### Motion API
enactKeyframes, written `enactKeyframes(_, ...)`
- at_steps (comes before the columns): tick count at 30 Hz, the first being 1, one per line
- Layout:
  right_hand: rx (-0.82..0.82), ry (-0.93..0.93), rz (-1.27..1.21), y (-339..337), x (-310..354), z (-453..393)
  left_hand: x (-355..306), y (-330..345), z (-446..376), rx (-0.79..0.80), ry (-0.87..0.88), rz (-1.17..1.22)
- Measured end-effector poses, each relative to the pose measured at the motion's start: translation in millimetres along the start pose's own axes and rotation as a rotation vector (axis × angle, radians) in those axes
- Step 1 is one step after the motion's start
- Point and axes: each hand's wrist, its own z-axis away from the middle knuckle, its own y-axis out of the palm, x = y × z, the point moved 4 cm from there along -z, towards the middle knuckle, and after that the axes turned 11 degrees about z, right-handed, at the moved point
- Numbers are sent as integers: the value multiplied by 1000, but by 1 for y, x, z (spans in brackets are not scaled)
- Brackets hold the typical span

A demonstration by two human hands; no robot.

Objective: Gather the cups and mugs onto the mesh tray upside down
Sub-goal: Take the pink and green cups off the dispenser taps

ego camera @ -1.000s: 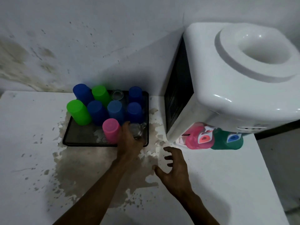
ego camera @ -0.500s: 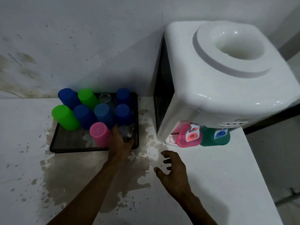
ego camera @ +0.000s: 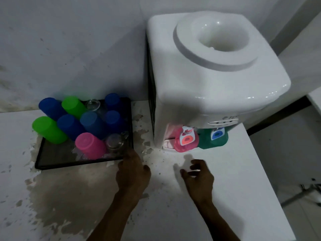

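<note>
Left hand (ego camera: 132, 173) fingertips blurred at the mesh tray (ego camera: 57, 164) corner; both forearms cut off below.

The left hand (ego camera: 132, 173) has let go of the glass mug (ego camera: 115, 142), withdrawing off the tray (ego camera: 57, 159).

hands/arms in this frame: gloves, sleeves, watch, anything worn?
Nothing worn that shows. The left hand and right hand are bare, no gloves, and no rings can be made out in the dim, blurred picture. Both forearms are bare to the bottom edge of the frame: no sleeves, watch or bands in view.
</note>
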Motion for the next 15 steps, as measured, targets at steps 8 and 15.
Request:
enactKeyframes(8, -221, 51, -149, -57, -11, -53, -66, 66, -12, 215, 194, 158)
enactKeyframes(15, -156, -105, -185, -63, 2, -82, -94, 89, -15, 74, 282, 334)
